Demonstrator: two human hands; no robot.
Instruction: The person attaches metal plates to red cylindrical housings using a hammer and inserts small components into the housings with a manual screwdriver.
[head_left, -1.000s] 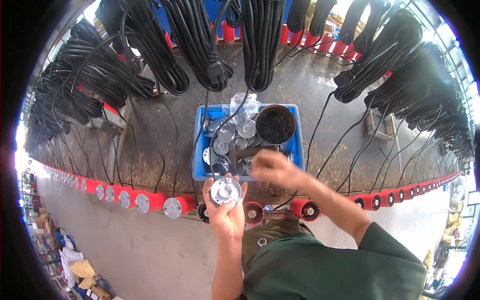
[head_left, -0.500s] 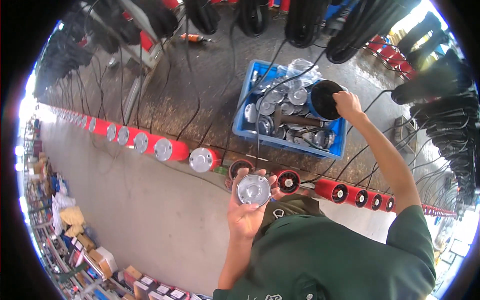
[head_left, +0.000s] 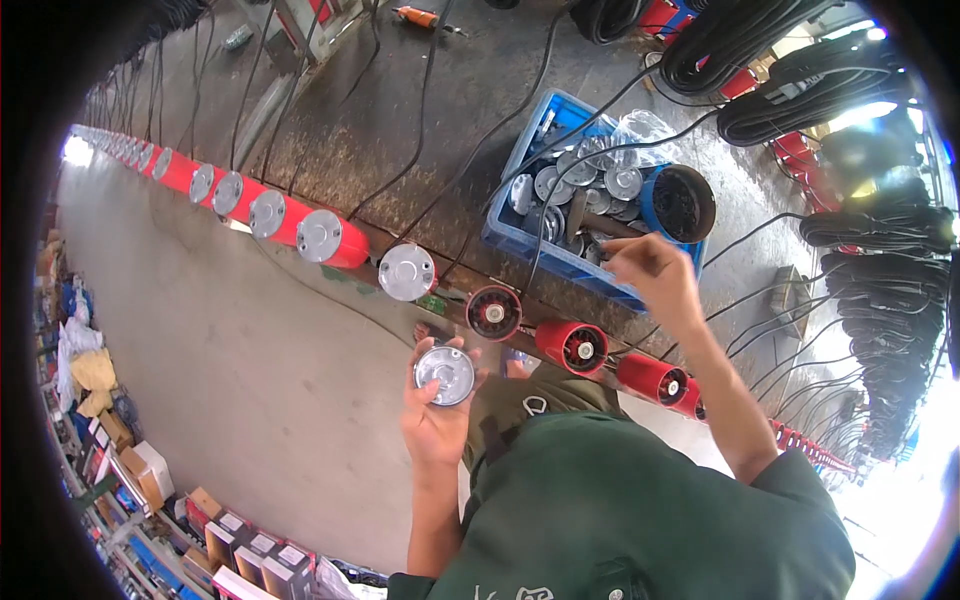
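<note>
My left hand (head_left: 437, 425) is closed round the rim of a round silver metal cap (head_left: 444, 376), its face upward. Just beyond it, a red cylindrical housing (head_left: 494, 313) stands at the table edge with its end uncovered. Above the near side of a blue plastic bin (head_left: 520, 240) is my right hand (head_left: 655, 275), fingers pinched together; whatever is between them is too small to make out. The bin holds several silver caps (head_left: 623, 182), a hammer (head_left: 607, 228) and a round blue tub (head_left: 680, 204) with a dark inside.
Red housings line the table edge; those to the left wear silver caps (head_left: 319, 236), those to the right show open ends (head_left: 584, 350). Black cables cross the worn tabletop (head_left: 390, 130). Coiled cables (head_left: 800, 100) hang at the right. An orange-handled tool (head_left: 420, 17) lies far back.
My right hand has left the round tub and come nearer, over the bin's front. My left hand, still holding the cap, has shifted left. The view has turned slightly.
</note>
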